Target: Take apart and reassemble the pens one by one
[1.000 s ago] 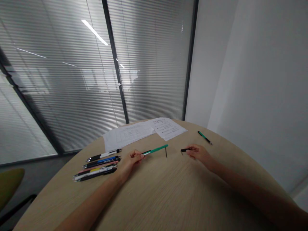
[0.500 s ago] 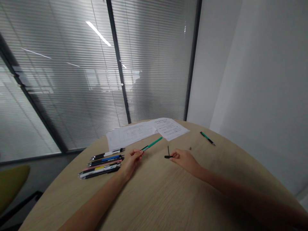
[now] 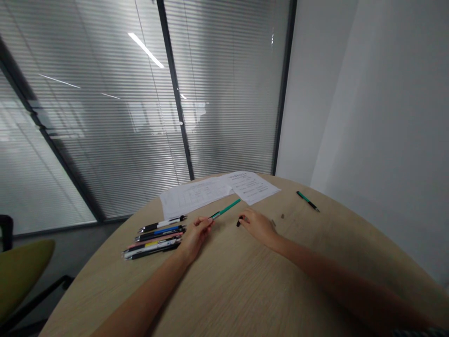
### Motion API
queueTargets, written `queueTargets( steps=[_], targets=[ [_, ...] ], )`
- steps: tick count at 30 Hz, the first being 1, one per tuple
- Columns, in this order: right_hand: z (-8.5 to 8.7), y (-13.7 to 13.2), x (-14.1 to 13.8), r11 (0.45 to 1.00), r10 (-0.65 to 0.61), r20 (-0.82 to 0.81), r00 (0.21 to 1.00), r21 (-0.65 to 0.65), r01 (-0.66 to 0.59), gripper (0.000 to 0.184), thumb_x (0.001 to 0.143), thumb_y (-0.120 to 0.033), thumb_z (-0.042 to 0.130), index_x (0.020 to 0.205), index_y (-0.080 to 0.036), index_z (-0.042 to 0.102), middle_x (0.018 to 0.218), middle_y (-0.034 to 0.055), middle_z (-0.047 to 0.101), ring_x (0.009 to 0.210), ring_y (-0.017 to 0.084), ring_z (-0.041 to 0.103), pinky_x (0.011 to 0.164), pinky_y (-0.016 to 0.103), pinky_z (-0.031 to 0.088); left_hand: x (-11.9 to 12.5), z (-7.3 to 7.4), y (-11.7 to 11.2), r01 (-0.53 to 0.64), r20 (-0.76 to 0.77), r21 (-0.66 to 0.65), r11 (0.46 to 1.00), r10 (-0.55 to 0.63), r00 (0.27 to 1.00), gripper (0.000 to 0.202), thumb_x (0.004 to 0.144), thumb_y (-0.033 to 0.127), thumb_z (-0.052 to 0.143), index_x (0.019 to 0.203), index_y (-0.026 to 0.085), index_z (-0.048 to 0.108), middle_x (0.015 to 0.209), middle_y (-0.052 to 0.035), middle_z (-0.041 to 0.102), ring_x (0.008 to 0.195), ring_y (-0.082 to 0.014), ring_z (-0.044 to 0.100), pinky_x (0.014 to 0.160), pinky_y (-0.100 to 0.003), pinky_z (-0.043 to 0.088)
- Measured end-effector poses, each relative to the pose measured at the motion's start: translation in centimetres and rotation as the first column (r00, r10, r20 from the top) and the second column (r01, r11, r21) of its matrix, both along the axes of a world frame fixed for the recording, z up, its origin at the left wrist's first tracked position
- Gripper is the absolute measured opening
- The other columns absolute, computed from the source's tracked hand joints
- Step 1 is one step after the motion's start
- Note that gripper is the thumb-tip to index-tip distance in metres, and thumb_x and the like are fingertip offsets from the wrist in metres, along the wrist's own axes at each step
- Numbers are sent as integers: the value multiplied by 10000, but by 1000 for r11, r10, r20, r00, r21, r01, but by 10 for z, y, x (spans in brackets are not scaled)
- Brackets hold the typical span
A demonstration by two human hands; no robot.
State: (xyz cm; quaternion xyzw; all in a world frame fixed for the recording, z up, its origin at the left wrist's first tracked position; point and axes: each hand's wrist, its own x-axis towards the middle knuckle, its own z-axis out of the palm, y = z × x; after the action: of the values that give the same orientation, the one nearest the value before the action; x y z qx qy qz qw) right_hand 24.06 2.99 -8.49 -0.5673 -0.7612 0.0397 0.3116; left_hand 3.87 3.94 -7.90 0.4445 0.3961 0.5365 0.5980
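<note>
My left hand (image 3: 197,236) is closed on a green pen barrel (image 3: 228,208), which points up and to the right from my fingertips. A little to its right, my right hand (image 3: 257,226) is closed, knuckles up, pinching a small black pen part (image 3: 239,223). Most of that part is hidden by the fingers. Left of my left hand, several pens (image 3: 154,243) lie side by side in a row, among them a blue pen (image 3: 163,232) and a black-and-white pen (image 3: 162,224).
Printed paper sheets (image 3: 196,193) lie at the far edge of the round wooden table (image 3: 224,290). A green-and-black pen (image 3: 308,201) lies at the right. A tiny brown bit (image 3: 282,216) is near my right hand. A yellow-green chair (image 3: 24,276) stands at the left.
My right hand has turned over the black part, so less of it shows, and the thin dark stick that stood up beside it is out of sight. My left hand still holds the green barrel.
</note>
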Motion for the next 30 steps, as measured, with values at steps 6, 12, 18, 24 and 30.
queueTargets(
  steps=[6, 12, 18, 24, 30],
  targets=[
    [-3, 6, -8, 999, 34, -38, 999, -13, -34, 179, 745, -150, 514, 900, -191, 592, 915, 39, 613, 838, 153, 554, 712, 234, 392, 0, 0, 1, 3, -4, 8, 1000, -3, 1000, 179, 520, 230, 683, 581, 137, 543, 553, 30, 551, 455, -48, 452, 456, -157, 358],
    [-4, 5, -8, 998, -32, -101, 994, -54, 27, 249, 726, -159, 532, 969, -203, 563, 890, 28, 626, 804, 153, 570, 670, 231, 393, 0, 1, 0, 15, -18, 28, 999, -14, 1000, 184, 518, 237, 675, 574, 145, 526, 551, 31, 546, 469, -54, 460, 475, -162, 366],
    [-1, 1, -4, 997, -35, -97, 995, -74, 28, 271, 725, -144, 509, 984, -211, 551, 834, 10, 627, 748, 139, 571, 637, 218, 383, -1, 2, 0, 38, -58, 56, 998, -35, 998, 186, 520, 252, 652, 562, 149, 502, 536, 37, 534, 475, -57, 456, 484, -167, 358],
    [-4, -7, 15, 998, -8, -101, 995, -56, 2, 292, 717, -166, 510, 1004, -208, 543, 834, 6, 613, 689, 121, 552, 640, 219, 390, -10, 17, 7, -9, -187, 99, 995, 27, 982, 172, 503, 240, 651, 561, 149, 516, 503, 39, 535, 450, -68, 440, 463, -179, 337],
    [-18, -20, 33, 999, -12, -98, 995, -47, 8, 288, 706, -167, 506, 986, -224, 545, 853, 0, 611, 656, 111, 538, 622, 221, 396, -32, 51, 8, -25, -423, 143, 989, 83, 902, 122, 523, 207, 622, 518, 160, 509, 390, 66, 467, 352, -54, 323, 364, -168, 204]
  ],
)
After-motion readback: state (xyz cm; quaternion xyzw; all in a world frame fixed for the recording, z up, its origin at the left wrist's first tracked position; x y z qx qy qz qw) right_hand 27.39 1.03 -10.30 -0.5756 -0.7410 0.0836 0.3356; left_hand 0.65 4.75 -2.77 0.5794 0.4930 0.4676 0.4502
